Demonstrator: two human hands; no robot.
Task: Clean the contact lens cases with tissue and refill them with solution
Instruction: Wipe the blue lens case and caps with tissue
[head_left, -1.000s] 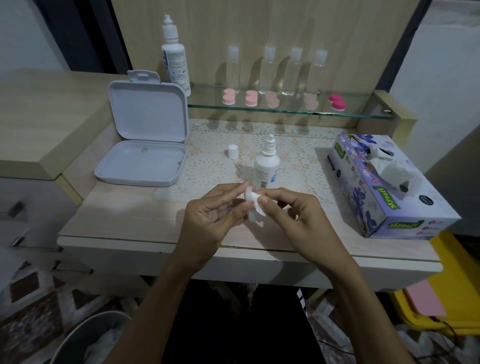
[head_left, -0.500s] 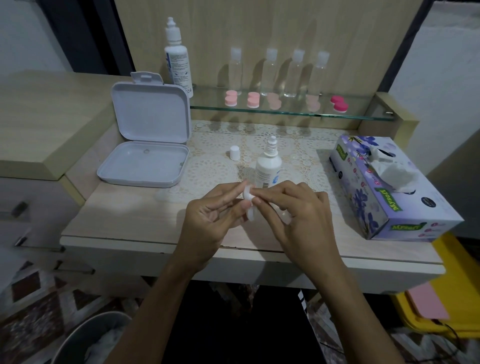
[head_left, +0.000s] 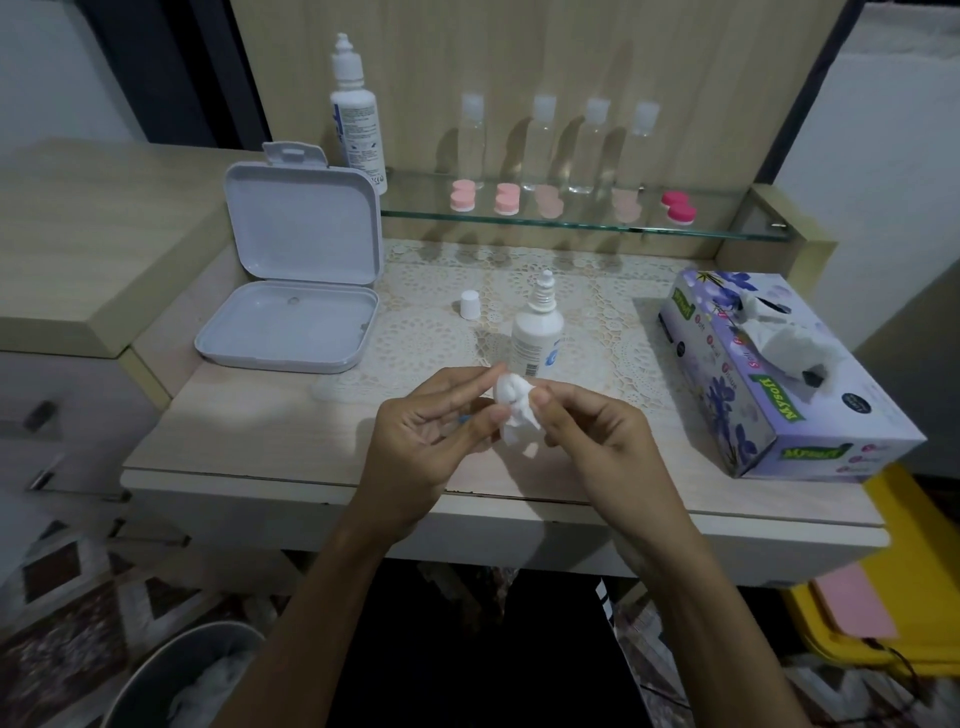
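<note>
Over the front of the table, my left hand (head_left: 431, 431) and my right hand (head_left: 597, 431) meet around a crumpled white tissue (head_left: 517, 410). My right hand pinches the tissue between thumb and fingers. My left hand grips a small object against the tissue; only a blue sliver (head_left: 464, 417) of it shows, the rest is hidden. Just behind the hands stands an uncapped small solution bottle (head_left: 537, 338), with its white cap (head_left: 469, 304) on the lace mat to the left. Several pink lens cases (head_left: 506, 198) lie on the glass shelf (head_left: 727, 234).
An open white hinged box (head_left: 291, 322) sits at the table's left. A purple tissue box (head_left: 769, 374) lies at the right. A tall solution bottle (head_left: 356, 114) and several clear bottles (head_left: 589, 145) stand on the shelf. A grey bin (head_left: 171, 675) stands on the floor, lower left.
My right hand has drawn back to the right off my left hand's fingers, leaving more of the crumpled tissue showing between the two hands. My left hand has barely moved.
</note>
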